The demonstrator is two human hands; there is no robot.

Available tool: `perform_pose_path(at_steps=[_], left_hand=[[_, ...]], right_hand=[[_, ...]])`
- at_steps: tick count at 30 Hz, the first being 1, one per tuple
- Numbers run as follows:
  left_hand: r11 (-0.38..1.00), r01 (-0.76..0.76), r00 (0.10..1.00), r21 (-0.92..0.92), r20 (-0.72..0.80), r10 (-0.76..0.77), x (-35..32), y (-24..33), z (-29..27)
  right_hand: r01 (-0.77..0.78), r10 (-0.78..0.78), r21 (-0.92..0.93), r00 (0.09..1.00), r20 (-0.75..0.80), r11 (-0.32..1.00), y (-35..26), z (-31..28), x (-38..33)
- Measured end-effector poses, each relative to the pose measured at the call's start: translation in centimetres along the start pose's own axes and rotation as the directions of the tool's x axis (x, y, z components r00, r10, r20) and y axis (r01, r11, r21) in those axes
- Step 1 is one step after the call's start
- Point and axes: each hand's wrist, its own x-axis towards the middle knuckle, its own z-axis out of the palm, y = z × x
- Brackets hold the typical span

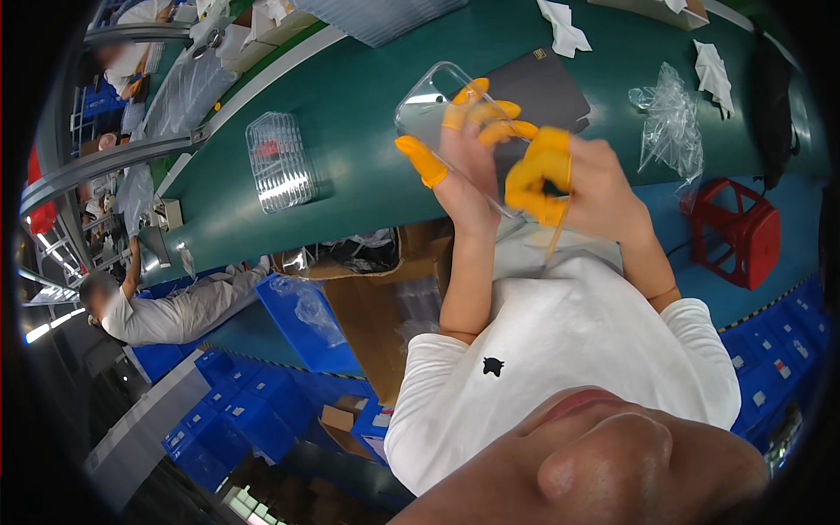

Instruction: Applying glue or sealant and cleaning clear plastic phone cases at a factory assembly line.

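Observation:
My left hand (pixel 470 179), in yellow finger cots, grips a clear phone case (pixel 423 107) by its long edges, tilted above the green work surface. Close to the case's lower right edge is my right hand (pixel 584 179), also in yellow finger cots and blurred. Its fingers are curled round a thin tan stick (pixel 556 234) that points down toward my shirt; the rest of the stick is hidden in the fingers. Whether the right fingers touch the case I cannot tell. Behind both hands a flat dark grey sheet (pixel 553 92) lies on the surface.
On the green bench (pixel 367 166) stand clear plastic trays (pixel 280 166) at left. Crumpled clear film (pixel 672 127) and white wipes (pixel 567 31) lie at right and back. A cardboard box (pixel 372 328), blue bins (pixel 262 411) and a red stool (pixel 739 232) surround me. A co-worker (pixel 166 306) is at far left.

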Motion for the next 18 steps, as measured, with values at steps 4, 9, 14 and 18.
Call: perform_pose_path(at_steps=[4, 9, 14, 18], left_hand=[[0.968, 0.017, 0.968, 0.251, -0.248, 0.048, -0.6, -1.5, 3.4], [0.974, 0.029, 0.930, 0.223, -0.363, 0.055, -1.1, -3.1, 4.7], [0.896, 0.053, 0.949, 0.442, -0.302, 0.093, -1.6, -3.3, 4.5], [0.930, 0.041, 0.942, 0.366, -0.325, 0.086, -0.6, -2.7, 4.4]], right_hand=[[-0.234, 0.186, -0.095, 0.916, -0.355, 0.968, 0.6, 0.2, 1.3], [-0.181, 0.058, -0.205, 0.868, -0.494, 0.962, 0.8, 1.0, 2.5], [-0.126, -0.019, -0.273, 0.881, -0.473, 0.954, 1.1, 1.5, 1.8], [-0.043, -0.045, -0.219, 0.923, -0.381, 0.975, 1.2, 1.4, 0.4]])
